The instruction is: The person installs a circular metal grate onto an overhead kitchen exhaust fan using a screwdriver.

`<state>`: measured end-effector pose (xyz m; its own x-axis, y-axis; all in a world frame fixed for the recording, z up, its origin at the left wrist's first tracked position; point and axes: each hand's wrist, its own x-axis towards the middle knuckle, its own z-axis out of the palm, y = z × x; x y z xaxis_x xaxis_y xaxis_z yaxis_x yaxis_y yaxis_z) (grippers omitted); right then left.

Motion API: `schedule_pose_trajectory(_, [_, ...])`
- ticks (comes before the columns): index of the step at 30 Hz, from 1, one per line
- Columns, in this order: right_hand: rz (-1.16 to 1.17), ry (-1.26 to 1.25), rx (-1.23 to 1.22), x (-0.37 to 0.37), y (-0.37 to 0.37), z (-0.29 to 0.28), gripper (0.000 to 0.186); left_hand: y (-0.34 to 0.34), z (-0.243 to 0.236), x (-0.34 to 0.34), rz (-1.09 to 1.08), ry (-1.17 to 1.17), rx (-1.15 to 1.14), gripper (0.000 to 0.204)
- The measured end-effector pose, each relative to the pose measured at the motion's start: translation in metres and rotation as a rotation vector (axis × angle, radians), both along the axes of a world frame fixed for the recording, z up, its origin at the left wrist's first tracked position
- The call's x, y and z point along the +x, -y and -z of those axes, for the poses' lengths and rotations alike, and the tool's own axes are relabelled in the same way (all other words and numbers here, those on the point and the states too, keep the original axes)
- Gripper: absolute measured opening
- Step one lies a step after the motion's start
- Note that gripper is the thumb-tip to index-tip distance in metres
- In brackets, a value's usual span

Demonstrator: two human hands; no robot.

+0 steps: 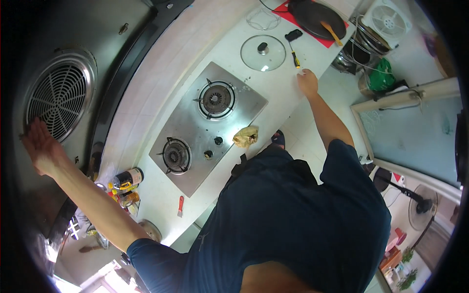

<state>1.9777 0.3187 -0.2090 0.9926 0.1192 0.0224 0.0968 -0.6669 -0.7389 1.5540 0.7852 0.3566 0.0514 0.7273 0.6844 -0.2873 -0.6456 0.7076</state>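
My left hand [43, 147] is raised to the range hood [110, 29] at the far left. Its fingers are stretched out against the lower rim of the round metal grille [59, 100]. My right hand [308, 83] is down at the counter's right edge, fingers drawn together; what they hold, if anything, is too small to make out. Just beyond it lies a screwdriver [296, 59] with a yellow and black handle, beside a small black object [293, 34]. A glass pot lid [263, 52] rests to the left of these.
Below me, a two-burner gas stove [222, 126] is set in the white counter [259, 105], a crumpled yellowish cloth [245, 137] at its edge. A red-handled scraper [181, 206] and several bottles [128, 179] are at lower left. A dark pan [317, 19] with a wooden spatula [332, 33] sits far right.
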Motion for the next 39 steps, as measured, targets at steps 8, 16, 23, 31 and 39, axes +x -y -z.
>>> schedule_pose_trajectory(8, [-0.25,0.301,-0.438,0.129,0.001,0.077,0.044,-0.002,0.014,0.005,0.15,0.177,-0.16,0.031])
schedule_pose_trajectory(16, [-0.178,-0.145,-0.407,0.1,-0.022,0.037,0.03,0.036,0.007,0.01,0.131,0.267,-0.094,0.029])
schedule_pose_trajectory(23, [-0.115,-0.236,-0.476,0.084,-0.043,0.026,0.031,0.035,0.008,0.008,0.094,0.258,-0.138,0.029])
schedule_pose_trajectory(31, [0.121,-0.33,0.241,0.048,0.006,0.006,0.044,0.029,0.012,0.019,0.209,0.307,-0.085,0.027])
schedule_pose_trajectory(39, [-0.354,0.097,0.592,-0.121,-0.045,-0.269,0.025,0.062,0.005,0.024,0.238,0.463,-0.124,0.031])
